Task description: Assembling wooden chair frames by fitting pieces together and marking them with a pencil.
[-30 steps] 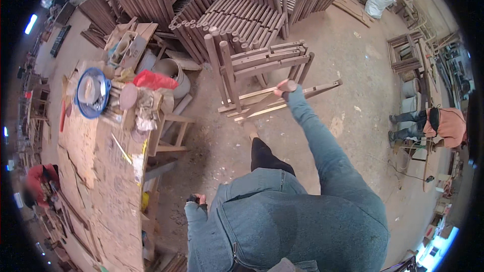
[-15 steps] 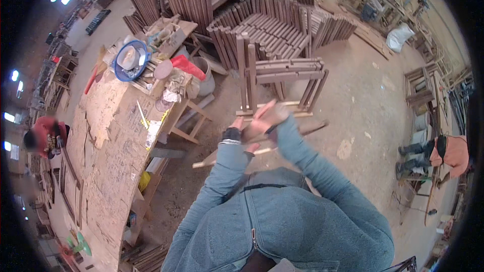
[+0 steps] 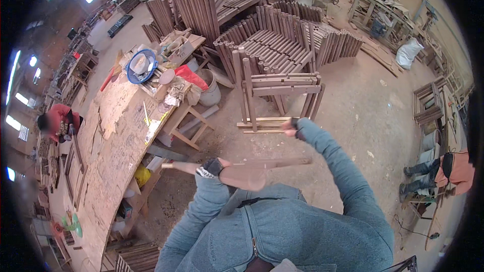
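My left hand (image 3: 221, 165) is closed at a brown, rounded, flat-looking wooden piece (image 3: 244, 177), which is smeared by motion; most of the fingers are hidden. A long, slim brown wooden bar (image 3: 282, 163) runs crosswise at the same hand, and a pale-tipped length (image 3: 176, 165) sticks out to the left of the wrist. Whether these are one part or several I cannot tell. My right hand (image 3: 289, 127) is stretched forward, beside the pale wooden strips (image 3: 259, 125) under a standing brown frame (image 3: 285, 86). Its fingers are blurred.
To the left is a long worktable (image 3: 118, 143) with a blue basin (image 3: 141, 66) and a red cloth (image 3: 191, 77). A grey bucket (image 3: 207, 88) stands beside it. Stacked brown wooden frames (image 3: 275, 45) fill the far side. Two people work at the left and right edges.
My hands were close together in front of me and have parted. The left drew back and left with the brown wood; the right reaches out toward the frame. The view has shifted slightly.
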Demonstrator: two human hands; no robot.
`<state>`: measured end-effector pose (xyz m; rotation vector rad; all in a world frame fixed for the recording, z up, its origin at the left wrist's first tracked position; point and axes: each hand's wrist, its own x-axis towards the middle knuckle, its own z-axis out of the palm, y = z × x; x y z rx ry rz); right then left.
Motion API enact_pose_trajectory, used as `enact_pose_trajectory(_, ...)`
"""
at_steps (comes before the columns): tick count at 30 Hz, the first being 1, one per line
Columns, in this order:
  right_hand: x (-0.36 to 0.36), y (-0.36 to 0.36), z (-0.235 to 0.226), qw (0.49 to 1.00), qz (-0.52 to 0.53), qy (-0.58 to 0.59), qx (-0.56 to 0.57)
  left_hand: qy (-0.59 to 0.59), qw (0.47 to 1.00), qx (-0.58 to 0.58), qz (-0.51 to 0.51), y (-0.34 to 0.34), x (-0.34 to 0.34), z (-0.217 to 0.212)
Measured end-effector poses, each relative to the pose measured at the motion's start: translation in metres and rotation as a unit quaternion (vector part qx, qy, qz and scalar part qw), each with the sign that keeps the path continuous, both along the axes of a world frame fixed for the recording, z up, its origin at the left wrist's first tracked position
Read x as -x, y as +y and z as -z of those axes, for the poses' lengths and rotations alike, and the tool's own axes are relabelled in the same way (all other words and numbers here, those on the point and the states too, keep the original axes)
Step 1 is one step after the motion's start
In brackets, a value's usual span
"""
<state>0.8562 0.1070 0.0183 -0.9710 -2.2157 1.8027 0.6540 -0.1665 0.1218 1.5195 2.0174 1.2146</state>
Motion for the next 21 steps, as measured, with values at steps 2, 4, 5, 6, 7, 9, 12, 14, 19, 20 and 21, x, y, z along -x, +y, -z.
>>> enact_pose_trajectory(2,-0.045,0.032,0.037,0.986,0.008,-0.110,-0.125,-0.077,0.997,-0.021,0.014,-0.008,-0.013,-0.024)
enact_pose_trajectory(4,-0.106,0.051,0.078,0.949,-0.052,-0.218,-0.221,0.027,0.999,-0.030,0.024,-0.011,-0.024,-0.042)
enact_pose_trajectory(5,-0.135,0.054,0.102,0.929,-0.098,-0.278,-0.223,-0.038,0.994,-0.083,0.063,-0.008,-0.026,-0.049)
enact_pose_trajectory(6,-0.166,0.052,0.127,0.904,-0.147,-0.323,-0.237,-0.045,0.992,-0.096,0.067,-0.004,-0.031,-0.052)
enact_pose_trajectory(7,-0.191,0.043,0.155,0.875,-0.222,-0.365,-0.226,-0.075,0.976,-0.173,0.110,0.001,-0.033,-0.055)
enact_pose_trajectory(9,-0.236,0.011,0.208,0.880,-0.241,-0.386,-0.133,-0.060,0.924,-0.306,0.223,0.015,-0.030,-0.057)
enact_pose_trajectory(12,-0.301,-0.046,0.244,0.908,-0.162,-0.376,0.085,-0.079,0.893,-0.372,0.242,0.019,-0.035,-0.055)
enact_pose_trajectory(14,-0.331,-0.094,0.247,0.903,-0.070,-0.380,0.188,-0.092,0.899,-0.361,0.231,0.017,-0.041,-0.052)
enact_pose_trajectory(19,-0.358,-0.194,0.226,0.859,0.166,-0.361,0.323,-0.161,0.880,-0.326,0.305,0.015,-0.045,-0.052)
enact_pose_trajectory(20,-0.358,-0.206,0.225,0.849,0.202,-0.356,0.333,-0.176,0.880,-0.324,0.300,0.015,-0.044,-0.053)
enact_pose_trajectory(21,-0.357,-0.214,0.225,0.840,0.234,-0.354,0.337,-0.168,0.878,-0.323,0.311,0.013,-0.040,-0.054)
